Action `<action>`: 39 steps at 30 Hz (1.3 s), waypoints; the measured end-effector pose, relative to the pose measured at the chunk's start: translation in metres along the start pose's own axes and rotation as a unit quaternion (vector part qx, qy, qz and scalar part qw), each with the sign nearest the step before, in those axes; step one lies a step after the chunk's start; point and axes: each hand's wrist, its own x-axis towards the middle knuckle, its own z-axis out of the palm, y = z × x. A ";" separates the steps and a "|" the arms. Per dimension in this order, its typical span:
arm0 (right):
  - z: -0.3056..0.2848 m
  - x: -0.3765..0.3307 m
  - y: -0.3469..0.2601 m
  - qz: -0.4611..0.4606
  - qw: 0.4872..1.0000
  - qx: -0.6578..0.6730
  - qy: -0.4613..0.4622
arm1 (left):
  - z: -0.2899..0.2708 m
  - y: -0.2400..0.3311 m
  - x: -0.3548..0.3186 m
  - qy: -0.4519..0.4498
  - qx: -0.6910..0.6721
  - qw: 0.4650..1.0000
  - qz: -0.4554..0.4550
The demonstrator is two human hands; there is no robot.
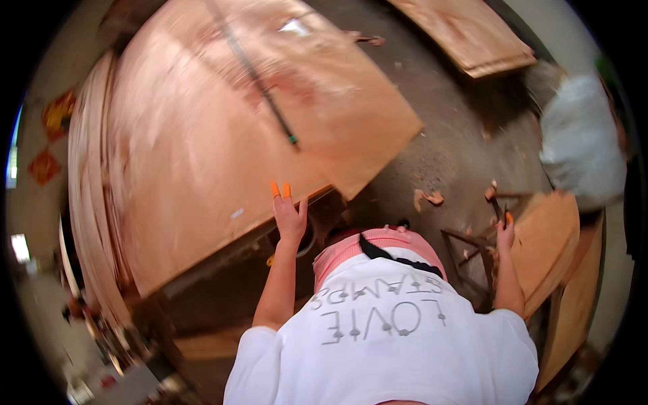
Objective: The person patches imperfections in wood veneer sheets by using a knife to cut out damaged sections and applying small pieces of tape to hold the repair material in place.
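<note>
My left hand is open at the near edge of a big wood veneer sheet, its fingers apart. Orange covers sit on two of its fingertips, which lie over the sheet's edge. Off to the right, my right hand is closed round a slim dark tool; blur hides its exact kind. It is held beside a stack of smaller wood sheets, and an orange cover shows on a finger there too. Across the big sheet lies a long thin dark rod with a green end.
More layered sheets curve along the left side. At the far right stand another wood stack and a pale plastic-wrapped bundle. Wood scraps litter the floor. A dark metal frame stands between my body and the right-hand stack.
</note>
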 end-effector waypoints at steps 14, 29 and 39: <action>-0.160 0.037 0.127 0.414 0.888 -0.178 0.094 | 0.068 0.106 -0.003 -0.255 -0.009 0.954 0.156; -0.172 0.141 0.053 0.020 0.998 -0.046 0.046 | 0.158 0.267 0.026 -0.278 0.025 0.917 0.284; -0.041 0.213 -0.165 -0.402 0.900 0.024 -0.168 | 0.282 0.294 0.096 -0.399 -0.309 0.862 0.041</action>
